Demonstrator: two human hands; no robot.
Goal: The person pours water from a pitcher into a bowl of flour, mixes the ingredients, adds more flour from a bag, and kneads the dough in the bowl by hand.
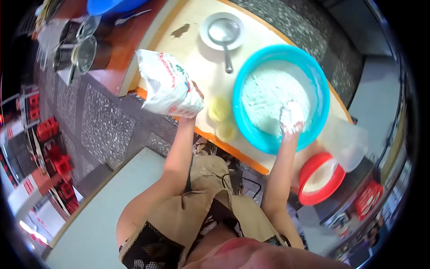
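A large turquoise basin [238,101] with white flour [268,92] in it stands on the cream table with orange edges. My right hand [292,117] is down in the flour at the basin's near right side, coated white; its fingers are hard to make out. On the left, my left hand [197,96] holds a white printed plastic bag [168,85] above the table, mostly hidden by the bag. Between the bag and the basin stand two small yellowish cups [219,109]. Behind them, a white bowl [205,33] holds a metal ladle [227,56].
At the near right is a red bowl [307,175] with pale contents, beside a translucent plastic container [351,145]. Metal pots [85,54] and part of a blue basin [107,5] are at the upper left. A pale surface [107,210] lies at the lower left.
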